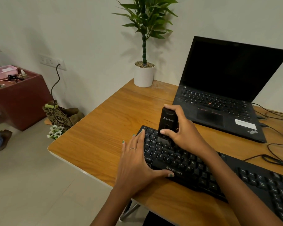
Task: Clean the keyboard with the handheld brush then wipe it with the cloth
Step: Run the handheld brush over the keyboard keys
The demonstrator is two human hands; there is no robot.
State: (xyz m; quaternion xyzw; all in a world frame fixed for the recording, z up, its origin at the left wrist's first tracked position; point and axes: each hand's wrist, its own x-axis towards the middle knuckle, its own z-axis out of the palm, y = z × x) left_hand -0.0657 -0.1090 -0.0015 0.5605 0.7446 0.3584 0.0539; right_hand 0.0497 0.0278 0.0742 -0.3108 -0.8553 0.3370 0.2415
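Head view: brushing step in hand, right hand (183,132) curled round upright handheld brush (167,123), bristles down on keyboard's (194,170) top rows at its 10 o'clock end; left hand (136,162) spread flat, steadying that same end on surface (104,128). Next, probably sweeping bristles toward 4 o'clock; cloth unseen. Counted: one brush, one keyboard, one laptop (227,88), one potted plant (145,46).
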